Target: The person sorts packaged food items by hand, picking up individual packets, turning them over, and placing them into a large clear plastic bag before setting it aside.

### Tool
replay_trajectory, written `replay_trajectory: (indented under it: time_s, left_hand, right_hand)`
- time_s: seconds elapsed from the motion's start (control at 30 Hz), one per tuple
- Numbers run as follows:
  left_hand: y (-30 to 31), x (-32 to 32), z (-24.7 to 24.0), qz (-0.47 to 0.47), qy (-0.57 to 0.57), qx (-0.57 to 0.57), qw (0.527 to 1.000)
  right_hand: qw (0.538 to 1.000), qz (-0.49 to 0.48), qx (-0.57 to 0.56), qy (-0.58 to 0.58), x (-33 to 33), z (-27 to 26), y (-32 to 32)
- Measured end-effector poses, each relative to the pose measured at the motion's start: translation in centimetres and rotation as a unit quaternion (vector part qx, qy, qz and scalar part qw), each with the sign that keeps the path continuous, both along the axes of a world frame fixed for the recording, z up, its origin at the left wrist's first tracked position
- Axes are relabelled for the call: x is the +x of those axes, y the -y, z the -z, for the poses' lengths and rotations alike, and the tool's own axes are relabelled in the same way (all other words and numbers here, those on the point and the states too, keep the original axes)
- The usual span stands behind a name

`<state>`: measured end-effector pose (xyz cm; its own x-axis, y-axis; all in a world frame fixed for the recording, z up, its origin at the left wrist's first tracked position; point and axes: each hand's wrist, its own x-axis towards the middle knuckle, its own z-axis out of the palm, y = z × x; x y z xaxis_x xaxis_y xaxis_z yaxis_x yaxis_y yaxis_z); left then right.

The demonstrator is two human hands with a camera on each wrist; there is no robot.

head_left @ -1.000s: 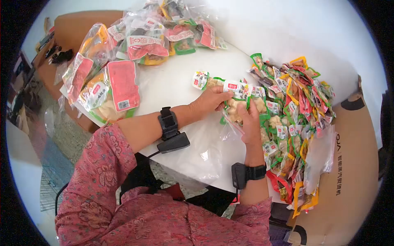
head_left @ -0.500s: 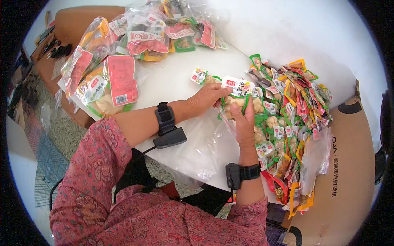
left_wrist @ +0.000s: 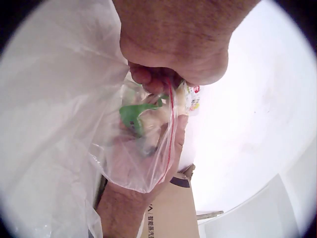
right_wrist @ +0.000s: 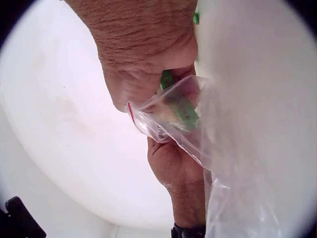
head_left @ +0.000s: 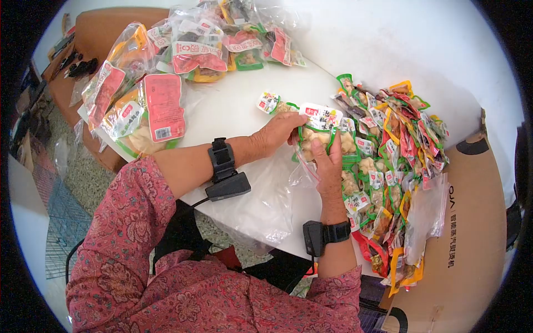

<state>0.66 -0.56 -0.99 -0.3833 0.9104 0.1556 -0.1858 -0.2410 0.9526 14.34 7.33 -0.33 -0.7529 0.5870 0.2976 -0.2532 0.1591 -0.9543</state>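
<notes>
In front of the body, both hands hold a green-edged snack packet (head_left: 321,115) with a white label and pale pieces inside. My left hand (head_left: 276,135) grips its left end, thumb at the label. My right hand (head_left: 330,166) holds it from the lower right, with the thumb across the front. A clear zip bag (left_wrist: 143,171) with a red seal line hangs around the packet's lower part, between the hands. Through its film a green edge (right_wrist: 183,111) shows in the right wrist view. Some fingers are hidden behind the packet and film.
A large heap of small snack packets (head_left: 397,147) covers the table's right side. Filled clear bags (head_left: 200,53) stand at the back left, with a big red-labelled one (head_left: 165,105) nearer. Another small packet (head_left: 268,102) lies just beyond the left hand. A cardboard box (head_left: 466,222) stands right.
The whole head view has shifted slightly. My left thumb has slid a little toward the label's left edge, and both hands keep hold of the packet.
</notes>
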Motion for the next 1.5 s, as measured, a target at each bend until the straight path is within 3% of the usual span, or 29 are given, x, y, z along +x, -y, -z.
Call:
replay_trajectory:
  time_s: [0.17,0.23,0.27,0.33,0.37,0.43,0.47,0.5,0.57,0.6,0.67,0.73,0.8,0.83,0.9,0.97,1.03,1.07,1.2,1.3,1.37,1.5]
  left_hand:
    - [-0.1,-0.2,0.0,0.020,0.007,0.008,1.000]
    - [-0.2,-0.1,0.0,0.030,-0.014,0.003,0.999]
    - [-0.4,0.1,0.2,0.021,-0.013,0.018,1.000]
    - [-0.5,0.3,0.4,0.013,-0.014,0.033,0.999]
    - [-0.6,0.3,0.6,0.028,-0.067,0.039,0.997]
    - [-0.4,0.8,0.4,0.045,-0.120,0.042,0.991]
    - [-0.3,1.1,0.3,0.055,-0.154,0.037,0.986]
    - [-0.1,1.6,0.1,0.065,-0.187,0.032,0.980]
    - [0.3,2.4,-0.2,0.065,-0.144,0.034,0.987]
    - [0.3,2.3,-0.1,0.043,-0.149,0.006,0.988]
    - [0.1,1.8,0.0,0.020,-0.155,-0.023,0.987]
    - [-0.2,1.2,0.3,0.007,-0.124,-0.122,0.985]
    - [-0.1,0.7,0.4,0.008,-0.111,-0.078,0.991]
    - [-0.1,0.7,0.2,0.009,-0.095,-0.031,0.995]
    - [-0.1,0.9,-0.1,-0.003,-0.067,-0.028,0.997]
    - [0.2,0.8,-0.5,0.079,-0.076,-0.055,0.992]
    - [-0.1,0.9,0.0,0.091,-0.063,-0.061,0.992]
    - [-0.2,0.9,0.3,0.099,-0.048,-0.062,0.992]
    - [-0.5,0.5,0.7,0.108,-0.023,-0.092,0.990]
    - [-1.1,0.4,1.4,0.101,0.016,-0.023,0.994]
    - [-1.3,0.3,1.7,0.066,-0.029,0.007,0.997]
    - [-1.1,0.3,1.6,0.069,-0.001,-0.008,0.998]
  right_hand:
    - [1.000,0.015,0.025,-0.005,0.0,0.0,-0.1]
    - [0.992,0.108,0.057,-0.016,0.0,-0.1,0.0]
    - [0.992,0.109,0.056,-0.017,0.1,-0.3,0.0]
    - [0.970,0.223,0.095,-0.031,0.3,-0.7,-0.2]
    - [0.969,0.224,0.094,-0.032,0.3,-0.7,-0.4]
    - [0.902,0.294,0.303,0.093,0.4,-0.9,-0.5]
    - [0.845,0.292,0.428,0.132,0.5,-0.9,-0.1]
    - [0.846,0.293,0.426,0.132,0.3,-1.0,0.4]
    - [0.842,0.202,0.478,0.150,-0.3,-1.2,0.9]
    - [0.805,0.197,0.545,0.128,-0.4,-1.2,0.9]
    - [0.808,0.186,0.545,0.125,-0.3,-1.4,1.5]
    - [0.811,0.176,0.544,0.123,-0.2,-1.8,1.8]
    - [0.856,0.182,0.480,0.052,0.1,-2.0,1.5]
    - [0.857,0.184,0.479,0.052,0.3,-2.2,1.4]
    - [0.918,0.224,0.325,0.024,0.6,-2.7,1.0]
    - [0.900,0.264,0.346,-0.001,0.6,-2.5,0.0]
    - [0.981,0.169,0.093,-0.023,0.8,-2.3,-0.6]
    - [0.989,0.142,0.047,0.006,1.2,-2.5,-0.8]
    - [0.994,0.103,-0.020,0.024,1.0,-2.3,-0.2]
    - [0.992,0.120,-0.048,-0.005,0.6,-2.0,0.1]
    - [0.980,0.163,-0.105,-0.038,0.2,-1.7,0.3]
    - [0.979,0.161,-0.112,-0.062,-0.2,-0.4,-0.4]
